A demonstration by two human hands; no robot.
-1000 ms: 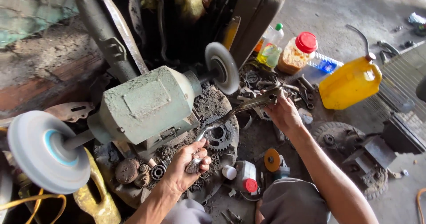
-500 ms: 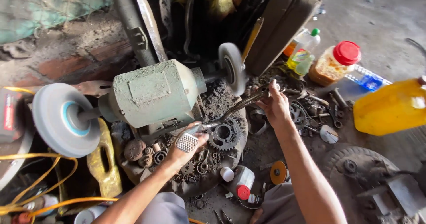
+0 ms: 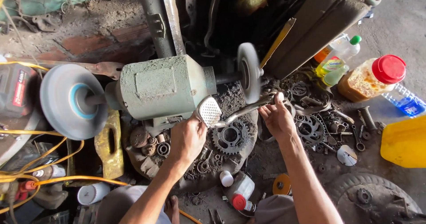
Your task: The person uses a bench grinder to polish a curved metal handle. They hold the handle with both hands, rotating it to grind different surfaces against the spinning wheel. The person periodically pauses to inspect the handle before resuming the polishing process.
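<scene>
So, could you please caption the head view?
Both hands, left hand and right hand, hold a metal pedal lever beside the bench grinder.

A pale green bench grinder (image 3: 162, 91) carries a grey wheel (image 3: 73, 100) with a blue centre, near a yellow jug (image 3: 406, 142) and a red-capped jar (image 3: 372, 78).

A long, curved, bare-metal lever with a flat, cross-hatched pedal pad (image 3: 230, 113) lies across the middle of the frame, slanting from lower left to upper right. Its squarish, silvery pad sits at the lower-left end, face up and tilted. The thin, shiny bar runs from the pad in a shallow bend up to the right. The left hand (image 3: 188, 137) holds it just under the pad; the right hand (image 3: 277, 117) grips the far end, which sits just beside the grey spinning wheel (image 3: 248, 73) at centre top.
</scene>
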